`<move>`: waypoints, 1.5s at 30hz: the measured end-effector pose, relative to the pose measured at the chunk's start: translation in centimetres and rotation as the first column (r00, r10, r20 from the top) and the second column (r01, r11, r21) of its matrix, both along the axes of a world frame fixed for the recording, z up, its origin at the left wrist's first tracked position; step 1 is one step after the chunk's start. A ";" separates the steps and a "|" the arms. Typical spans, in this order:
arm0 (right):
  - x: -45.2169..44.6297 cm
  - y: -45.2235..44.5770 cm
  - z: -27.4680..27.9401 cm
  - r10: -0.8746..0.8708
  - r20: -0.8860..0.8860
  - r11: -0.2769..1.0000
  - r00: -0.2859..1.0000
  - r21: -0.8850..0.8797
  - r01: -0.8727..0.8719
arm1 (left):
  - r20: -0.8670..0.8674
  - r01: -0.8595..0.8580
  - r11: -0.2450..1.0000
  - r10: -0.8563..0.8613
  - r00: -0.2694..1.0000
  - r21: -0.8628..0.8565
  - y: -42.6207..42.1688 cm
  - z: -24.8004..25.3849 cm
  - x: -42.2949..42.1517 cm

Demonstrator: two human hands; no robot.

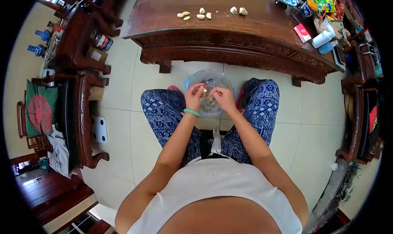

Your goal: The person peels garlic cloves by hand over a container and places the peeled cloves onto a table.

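Pale piece (pixel 204 90) held over clear bin (pixel 217 73), presumably to catch scraps
It is pinched in the left hand (pixel 194 95); whether anything is gripped by the right hand's (pixel 223 97) curled fingers cannot be told.

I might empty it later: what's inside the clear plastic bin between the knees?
The clear plastic bin holds pale scraps, too small to identify singly. The left hand and right hand cover parts of the opening, and whatever lies under the top scraps is hidden.

Soft light, bowed edges, black corners
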State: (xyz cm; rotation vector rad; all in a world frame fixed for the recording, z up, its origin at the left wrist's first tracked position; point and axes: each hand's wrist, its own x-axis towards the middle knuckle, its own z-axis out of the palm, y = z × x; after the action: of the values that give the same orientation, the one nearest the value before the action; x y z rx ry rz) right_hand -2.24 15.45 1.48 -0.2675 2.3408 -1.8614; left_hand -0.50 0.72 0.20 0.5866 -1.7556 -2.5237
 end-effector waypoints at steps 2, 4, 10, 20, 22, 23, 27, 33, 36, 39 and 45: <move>0.0 0.4 -1.1 -0.027 -0.023 0.994 0.999 0.109 0.029 | -0.076 -0.030 0.998 0.026 0.997 -0.048 0.1 1.7 -1.0; -0.4 0.4 -1.5 -0.028 0.001 0.989 1.000 0.143 0.028 | -0.185 -0.108 0.990 0.089 0.979 -0.093 0.1 5.0 -2.5; -1.3 0.7 -7.8 0.304 0.519 0.755 0.799 -0.642 0.130 | -0.669 -0.527 0.597 -0.023 0.743 -0.605 -2.4 12.9 -12.6; -0.5 2.0 3.2 0.202 0.433 0.834 0.878 -0.546 0.077 | -0.669 -0.581 0.344 -0.257 0.698 -0.738 -3.8 12.7 -20.9; -0.4 2.1 3.7 0.151 0.427 0.840 0.892 -0.532 0.112 | -0.667 -0.569 0.367 -0.248 0.703 -0.736 -3.3 13.3 -19.6; -0.4 2.1 3.5 0.155 0.431 0.839 0.889 -0.532 0.111 | -0.694 -0.611 0.342 -0.233 0.681 -0.714 -2.9 13.5 -18.2; -0.5 2.0 3.2 0.127 0.405 0.878 0.905 -0.471 0.088 | -0.595 -0.332 0.599 -0.313 0.741 -0.729 -1.9 9.4 -11.6; -1.0 0.8 4.0 0.124 0.388 0.789 0.913 -0.596 0.147 | -0.166 0.264 0.871 -0.357 0.919 -0.414 -0.4 4.9 -2.1; -1.0 0.5 4.2 0.084 0.409 0.836 0.909 -0.526 0.159 | -0.163 0.258 0.944 -0.292 0.942 -0.205 0.3 5.9 -0.6; -0.9 0.4 4.1 0.096 0.397 0.836 0.913 -0.530 0.143 | -0.078 0.274 0.960 -0.278 0.957 -0.065 0.1 5.6 -0.3; -0.6 0.4 3.1 0.106 0.315 0.856 0.943 -0.512 0.074 | -0.154 0.190 0.982 -0.191 0.969 -0.021 0.1 5.2 0.0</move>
State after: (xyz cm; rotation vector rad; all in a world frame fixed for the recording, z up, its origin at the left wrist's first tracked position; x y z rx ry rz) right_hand -2.84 15.81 4.61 -0.0150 1.5822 -2.2898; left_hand -0.52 0.87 5.39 0.2217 -1.8432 -2.6013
